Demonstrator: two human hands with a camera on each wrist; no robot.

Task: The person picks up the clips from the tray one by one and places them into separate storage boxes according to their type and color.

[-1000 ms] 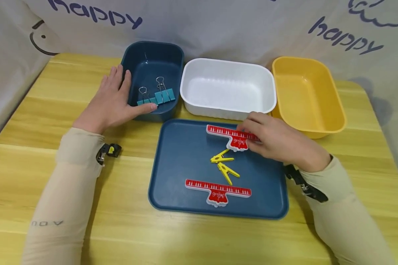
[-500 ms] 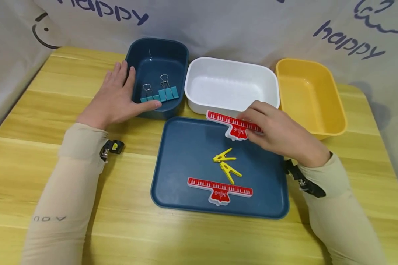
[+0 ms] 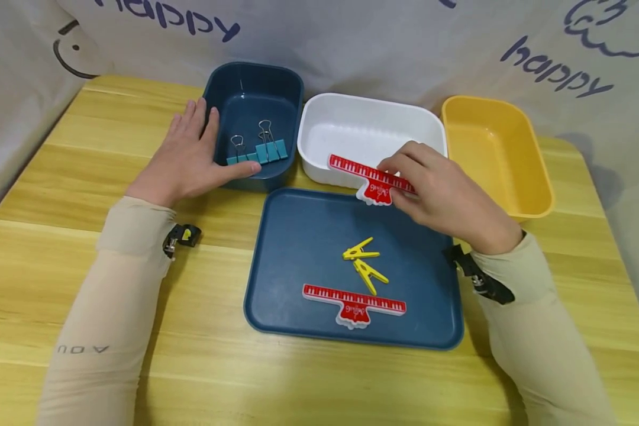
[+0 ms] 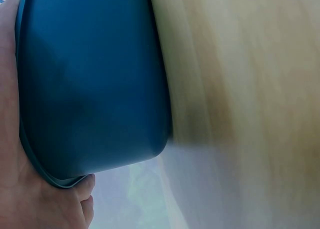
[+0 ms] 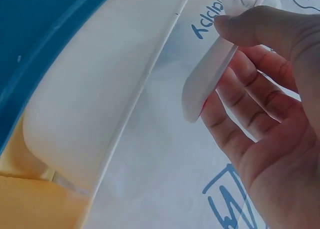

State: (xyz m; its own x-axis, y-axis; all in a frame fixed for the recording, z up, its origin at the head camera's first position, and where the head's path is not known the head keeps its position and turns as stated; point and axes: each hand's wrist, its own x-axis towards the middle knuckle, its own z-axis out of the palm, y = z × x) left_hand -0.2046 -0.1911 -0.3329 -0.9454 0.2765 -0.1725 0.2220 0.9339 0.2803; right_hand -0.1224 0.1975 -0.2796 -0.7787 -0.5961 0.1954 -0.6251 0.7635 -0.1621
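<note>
My right hand pinches a red-and-white T-shaped clip with a piano-key pattern, held over the front rim of the white bin. In the right wrist view, the thumb and fingertips hold the clip's pale body. My left hand rests spread on the rim of the dark blue bin, thumb along its front edge. Inside that bin lie teal binder clips. On the blue tray are a second red piano-key clip and two yellow clips.
To the right of the white bin stands a yellow bin. All three bins line the back of the wooden table, in front of a pale cloth with writing. The tray lies in front of the white bin.
My right hand has lifted the red piano-key clip off the tray and carried it up and away toward the white bin. The left hand has stayed on the blue bin.
</note>
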